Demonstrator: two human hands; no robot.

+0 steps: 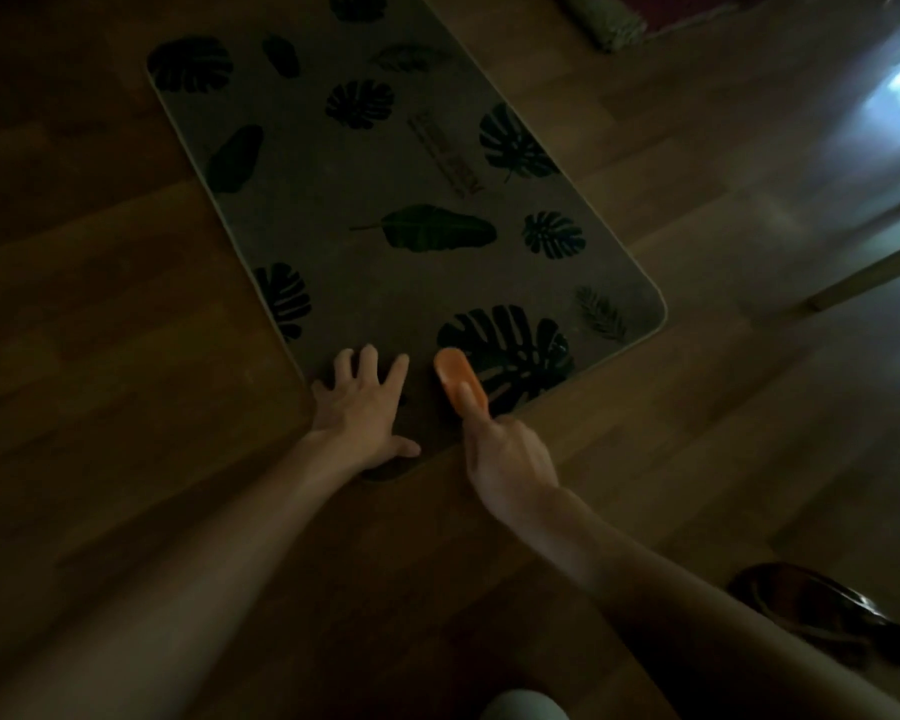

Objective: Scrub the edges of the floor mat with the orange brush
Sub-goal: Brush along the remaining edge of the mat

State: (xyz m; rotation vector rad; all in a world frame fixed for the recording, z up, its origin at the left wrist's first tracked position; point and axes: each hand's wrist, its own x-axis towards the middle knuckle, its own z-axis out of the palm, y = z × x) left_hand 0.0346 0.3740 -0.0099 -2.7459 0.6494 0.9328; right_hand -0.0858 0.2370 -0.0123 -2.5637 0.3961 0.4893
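Lower centre of frame: my left hand (pixel 360 402) spread flat, pinning floor mat (pixel 385 200); right hand (pixel 507 454) grips orange brush (pixel 458 379); I'd stroke short along near edge

A dim room in a home: a wooden plank floor (pixel 126 356) carries a leaf-printed floor mat (pixel 365 200), a shaggy rug (pixel 609 18) lies past the mat's far edge, and a wooden furniture leg (pixel 874 272) stands near the right.

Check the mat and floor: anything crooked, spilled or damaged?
No spill or damage stands out. The mat lies flat but skewed to the floorboards. The left hand presses its near corner; the right hand holds the brush at the near edge. Dim light hides detail.
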